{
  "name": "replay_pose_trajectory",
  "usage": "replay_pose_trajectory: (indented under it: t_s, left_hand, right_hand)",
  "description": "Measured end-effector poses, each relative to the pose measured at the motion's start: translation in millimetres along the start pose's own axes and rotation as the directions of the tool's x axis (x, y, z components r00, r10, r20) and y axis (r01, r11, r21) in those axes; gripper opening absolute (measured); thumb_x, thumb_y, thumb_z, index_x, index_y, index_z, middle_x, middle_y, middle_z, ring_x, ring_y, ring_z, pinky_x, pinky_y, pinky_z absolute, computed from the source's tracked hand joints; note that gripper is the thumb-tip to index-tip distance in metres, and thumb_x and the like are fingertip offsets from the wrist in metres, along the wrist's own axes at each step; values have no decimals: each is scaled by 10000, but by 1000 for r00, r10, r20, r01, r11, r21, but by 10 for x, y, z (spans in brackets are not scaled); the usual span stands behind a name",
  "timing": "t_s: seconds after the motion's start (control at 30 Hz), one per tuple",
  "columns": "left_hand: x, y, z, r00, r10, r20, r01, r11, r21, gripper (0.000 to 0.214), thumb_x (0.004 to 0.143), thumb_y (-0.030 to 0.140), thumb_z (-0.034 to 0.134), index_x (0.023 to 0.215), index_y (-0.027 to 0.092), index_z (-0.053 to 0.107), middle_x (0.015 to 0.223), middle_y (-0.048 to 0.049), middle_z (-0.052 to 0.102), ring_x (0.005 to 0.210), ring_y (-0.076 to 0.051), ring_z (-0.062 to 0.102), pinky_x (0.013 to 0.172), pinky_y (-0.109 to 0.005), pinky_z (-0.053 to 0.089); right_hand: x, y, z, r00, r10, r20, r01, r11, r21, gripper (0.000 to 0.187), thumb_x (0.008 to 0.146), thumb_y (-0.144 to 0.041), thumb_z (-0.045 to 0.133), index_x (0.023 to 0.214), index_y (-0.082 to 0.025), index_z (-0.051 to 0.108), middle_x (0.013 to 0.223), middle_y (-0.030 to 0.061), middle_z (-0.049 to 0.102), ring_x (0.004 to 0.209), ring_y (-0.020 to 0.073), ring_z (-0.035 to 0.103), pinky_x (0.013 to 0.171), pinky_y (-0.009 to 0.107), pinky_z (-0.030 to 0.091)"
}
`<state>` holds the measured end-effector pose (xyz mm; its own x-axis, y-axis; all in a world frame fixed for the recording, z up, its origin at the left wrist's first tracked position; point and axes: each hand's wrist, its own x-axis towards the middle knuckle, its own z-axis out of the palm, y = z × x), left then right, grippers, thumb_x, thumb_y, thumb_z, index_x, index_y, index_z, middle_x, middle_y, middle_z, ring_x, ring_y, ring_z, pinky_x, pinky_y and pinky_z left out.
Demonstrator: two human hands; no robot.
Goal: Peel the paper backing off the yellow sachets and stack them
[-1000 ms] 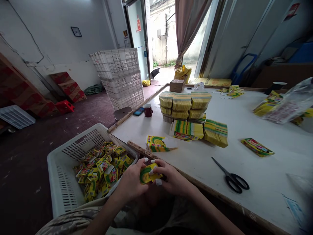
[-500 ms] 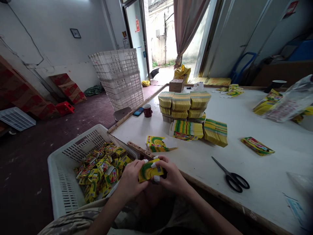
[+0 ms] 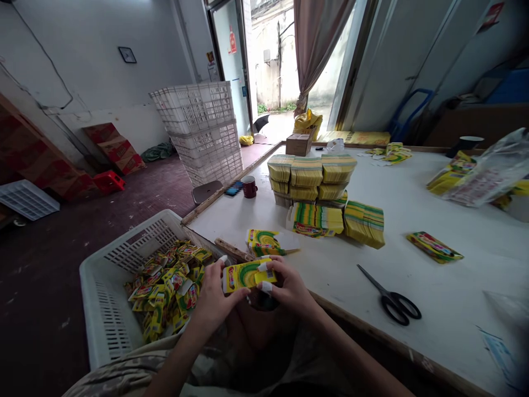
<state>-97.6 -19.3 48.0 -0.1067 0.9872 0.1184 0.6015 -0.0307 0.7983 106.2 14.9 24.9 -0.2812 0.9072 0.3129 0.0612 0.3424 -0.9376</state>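
Just past the table's near edge, a small yellow box (image 3: pixel 243 275) with green arcs is held level between my hands. My left hand (image 3: pixel 214 293) grips its left end, thumb along the lower edge and fingers behind. At the other end, my right hand (image 3: pixel 289 288) pinches the box near a barcode flap. White coverings wrap several of my fingertips. Flat yellow cartons (image 3: pixel 266 242) lie on the table just beyond my hands. Below and left, a white plastic basket (image 3: pixel 97 286) holds many similar yellow boxes (image 3: pixel 173 286).
Bundled carton stacks (image 3: pixel 306 177) stand mid-table, with a loose bundle (image 3: pixel 363 221) in front. Black scissors (image 3: pixel 388 300) and a flat carton (image 3: pixel 435 246) lie to the right. A dark red mug (image 3: pixel 249 187) sits near the left edge. Stacked white crates (image 3: pixel 202 132) stand on the floor.
The box has turned and shifted slightly left, showing more of its printed long face. My left hand has slid to its left end; my right hand stays at the right end.
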Motion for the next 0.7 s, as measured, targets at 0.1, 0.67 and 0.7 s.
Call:
replay_pose_trajectory:
  t_s: [0.1,0.67,0.7]
  left_hand:
    - [20,32,-2,962,-200,185,262,863,-431,655,713,501,680,1213,146,448,1017,-107,670,957,-278,659,863,-448,513]
    - [-27,63,52,930,-225,290,367,618,-695,477,683,335,778,1079,140,597,877,-50,738,779,-193,695,736,-292,535]
    - [-33,60,70,930,-218,295,366,615,-698,466,688,333,775,1074,140,599,878,-51,738,786,-195,694,745,-296,535]
  right_hand:
    - [-27,-8,3,998,-54,12,55,994,-94,248,746,-278,729,965,-199,646,1106,99,529,1097,249,538,915,372,470]
    - [-124,-5,68,991,44,130,-45,999,3,650,780,-307,659,1334,-186,341,1298,140,495,1181,267,514,994,406,432]
    - [-136,15,92,990,67,121,-73,996,48,640,804,-331,627,1346,-182,321,1303,139,493,1168,261,526,980,395,444]
